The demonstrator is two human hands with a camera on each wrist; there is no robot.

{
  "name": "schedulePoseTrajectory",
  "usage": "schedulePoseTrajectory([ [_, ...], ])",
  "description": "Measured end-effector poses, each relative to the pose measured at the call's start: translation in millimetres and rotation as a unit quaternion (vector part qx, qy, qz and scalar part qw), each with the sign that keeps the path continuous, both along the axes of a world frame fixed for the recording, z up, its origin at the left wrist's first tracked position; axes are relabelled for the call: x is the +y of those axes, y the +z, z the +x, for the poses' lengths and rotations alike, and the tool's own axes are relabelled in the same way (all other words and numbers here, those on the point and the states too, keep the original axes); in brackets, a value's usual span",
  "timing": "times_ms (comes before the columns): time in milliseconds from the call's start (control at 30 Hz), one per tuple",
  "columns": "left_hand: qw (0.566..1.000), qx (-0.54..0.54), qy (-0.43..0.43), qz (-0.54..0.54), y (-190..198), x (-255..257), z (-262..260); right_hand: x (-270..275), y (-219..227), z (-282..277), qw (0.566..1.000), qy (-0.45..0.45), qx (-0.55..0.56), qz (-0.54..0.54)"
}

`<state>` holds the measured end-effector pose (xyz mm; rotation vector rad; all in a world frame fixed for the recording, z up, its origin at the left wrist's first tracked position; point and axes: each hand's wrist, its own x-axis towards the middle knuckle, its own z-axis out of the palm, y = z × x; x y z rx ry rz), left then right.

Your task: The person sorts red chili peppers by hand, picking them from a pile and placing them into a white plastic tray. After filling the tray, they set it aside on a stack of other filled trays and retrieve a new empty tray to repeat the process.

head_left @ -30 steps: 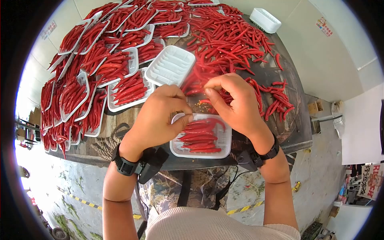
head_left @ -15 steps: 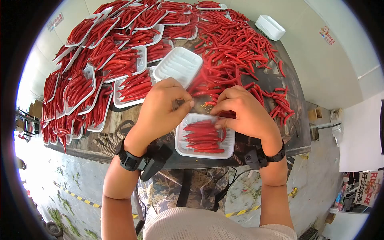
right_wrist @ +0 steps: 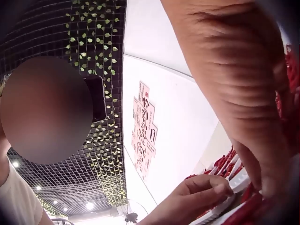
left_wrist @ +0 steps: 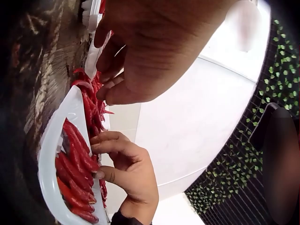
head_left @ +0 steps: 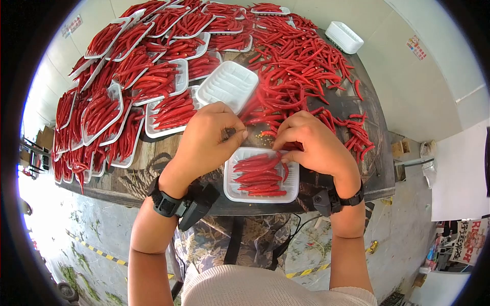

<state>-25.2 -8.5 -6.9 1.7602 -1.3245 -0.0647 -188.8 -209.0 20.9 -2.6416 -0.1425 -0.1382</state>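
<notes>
A white ribbed tray [head_left: 229, 191] at the near edge of the table holds a row of red chilies [head_left: 258, 178]. My right hand [head_left: 319, 143] is over its upper right corner, where thumb and forefinger pinch a chili [head_left: 285, 171] by its upper end. In the right wrist view, those fingers are at a red chili [right_wrist: 243, 211]. My left hand [head_left: 206, 135] hovers just beyond the tray's upper left corner. Its fingers are loosely curled, thumb and forefinger tips close together, with nothing visible between them. The left wrist view shows this hand [left_wrist: 145, 56] above the right hand [left_wrist: 131, 168].
Several filled trays of chilies [head_left: 158, 81] crowd the table's left side. Beyond my hands is a bare white tray [head_left: 227, 84]. Loose chilies [head_left: 301, 56] are heaped at the back right, with a smaller pile [head_left: 359, 135] at right. White trays [head_left: 344, 36] stand stacked at the far corner.
My right hand has come down and toward me to the tray's upper right corner, its chili now against the row. The left hand has stayed nearly in place. The head view shifted slightly.
</notes>
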Motion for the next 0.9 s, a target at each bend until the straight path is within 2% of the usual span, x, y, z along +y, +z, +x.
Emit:
schedulePoseTrajectory([
  [233, 1.0, -0.01, 0.0, 0.001, -1, -1, 1, -4, 6, -4, 1.0, 0.017, -0.011, 0.018],
  [333, 1.0, 0.003, 0.002, 0.012, 2, 1, 0, -14, 18, -9, 0.998, 0.031, 0.013, 0.059],
  [433, 1.0, 0.007, 0.005, 0.025, 1, 2, 1, -18, 24, -12, 0.985, 0.03, -0.024, 0.165],
  [467, 1.0, -0.007, 0.003, 0.02, 1, 2, 1, -16, 25, -12, 0.986, 0.031, -0.024, 0.165],
  [533, 1.0, -0.01, 0.005, 0.023, 2, 1, 1, -8, 25, -11, 0.962, 0.021, -0.013, 0.272],
  [667, 1.0, -0.01, 0.008, 0.016, 0, 1, 2, 14, 16, -1, 0.963, -0.01, -0.02, 0.27],
  [733, 1.0, -0.007, 0.01, 0.003, -1, 0, 2, 19, 6, 5, 0.986, 0.016, -0.076, 0.146],
  [767, 1.0, -0.004, 0.013, -0.01, -2, -1, 2, 21, 4, 6, 0.985, 0.017, -0.094, 0.142],
  [900, 1.0, 0.006, 0.017, 0.009, 0, 0, 1, 7, 6, 3, 0.991, 0.056, -0.041, 0.11],
])
